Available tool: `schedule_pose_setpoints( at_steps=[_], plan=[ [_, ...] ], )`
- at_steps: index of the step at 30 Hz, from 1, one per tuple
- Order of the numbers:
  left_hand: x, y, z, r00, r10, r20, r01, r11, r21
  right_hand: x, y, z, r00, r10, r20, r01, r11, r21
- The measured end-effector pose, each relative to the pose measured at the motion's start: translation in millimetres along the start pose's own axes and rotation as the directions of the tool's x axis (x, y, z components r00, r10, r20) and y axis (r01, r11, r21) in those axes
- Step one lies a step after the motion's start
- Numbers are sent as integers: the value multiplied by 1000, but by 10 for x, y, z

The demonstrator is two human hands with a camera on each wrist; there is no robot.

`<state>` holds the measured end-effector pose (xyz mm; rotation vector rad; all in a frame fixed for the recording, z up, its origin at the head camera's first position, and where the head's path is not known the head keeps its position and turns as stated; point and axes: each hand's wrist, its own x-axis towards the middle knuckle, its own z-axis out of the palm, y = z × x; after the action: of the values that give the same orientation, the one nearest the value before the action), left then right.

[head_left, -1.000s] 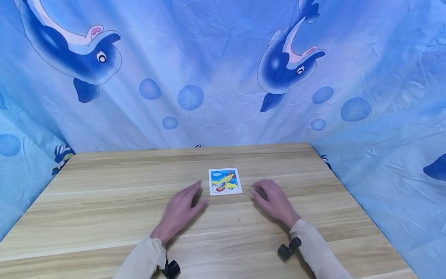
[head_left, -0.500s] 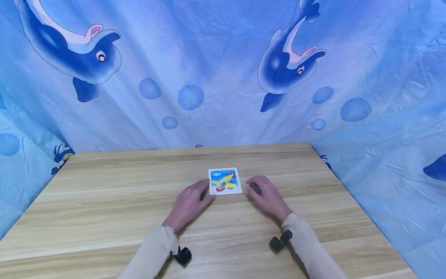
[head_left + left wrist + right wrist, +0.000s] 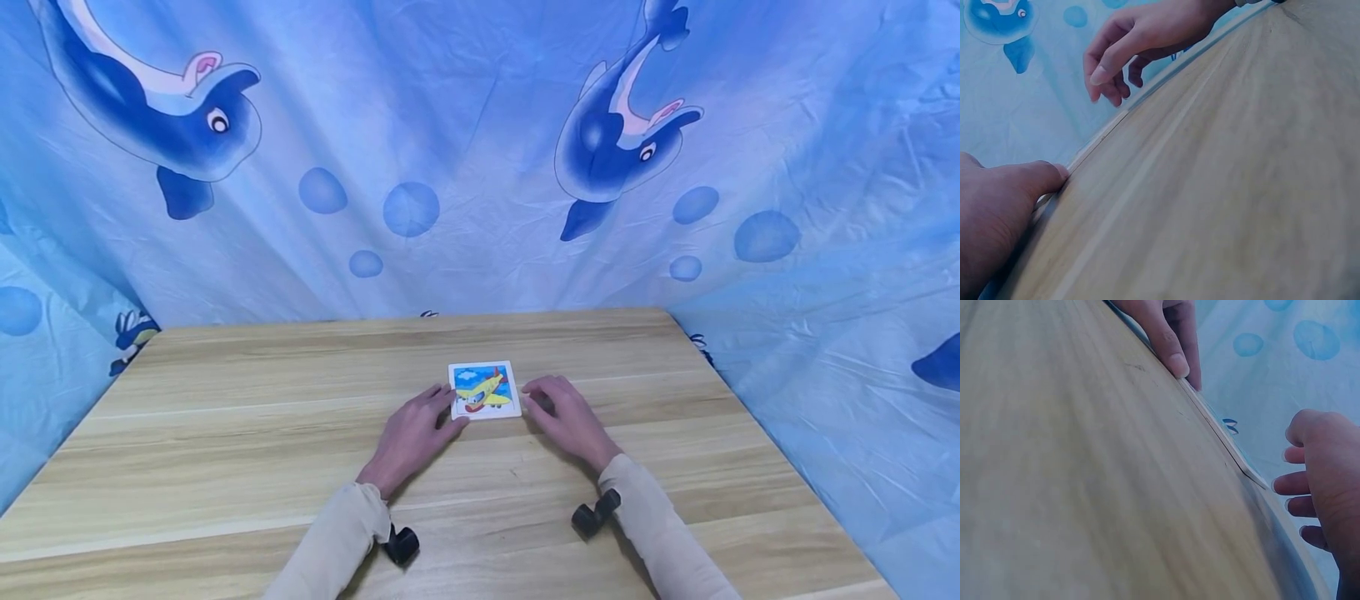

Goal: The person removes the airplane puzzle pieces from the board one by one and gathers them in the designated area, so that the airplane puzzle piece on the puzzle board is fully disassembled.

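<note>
A thin square picture board [image 3: 483, 390] with a white border and a yellow and red airplane lies flat on the wooden table [image 3: 300, 467]. My left hand [image 3: 412, 433] holds its near left corner, thumb at the near edge and fingertips at the left edge. In the right wrist view, the left thumb [image 3: 1169, 350] touches the end of the board's pale edge [image 3: 1216, 431]. My right hand [image 3: 570, 421] is just right of the board, fingers loosely bent with a gap to the thumb; in the left wrist view this hand [image 3: 1147, 37] holds nothing.
Behind the table and at its sides hangs a blue curtain [image 3: 480, 167] with printed dolphins and bubbles. Bare wood surrounds the board. Small black devices sit at the left wrist [image 3: 401, 546] and the right wrist [image 3: 596, 512].
My left hand has moved right and slightly forward, onto the board's left side. My right hand has shifted left, closer to the right edge. The board looks unmoved.
</note>
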<state>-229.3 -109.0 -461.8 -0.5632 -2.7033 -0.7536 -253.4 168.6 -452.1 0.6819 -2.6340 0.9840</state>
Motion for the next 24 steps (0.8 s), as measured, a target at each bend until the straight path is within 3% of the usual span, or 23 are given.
schedule_pose_setpoints(
  at_steps=[10, 24],
  plan=[
    [4, 33, 11, 1000, -16, -10, 16, 999, 34, 87, -54, 79, 999, -30, -14, 30, 999, 21],
    [0, 23, 34, 998, 32, -58, -28, 998, 59, 315, -190, 252, 998, -49, 35, 47, 997, 59]
  ],
)
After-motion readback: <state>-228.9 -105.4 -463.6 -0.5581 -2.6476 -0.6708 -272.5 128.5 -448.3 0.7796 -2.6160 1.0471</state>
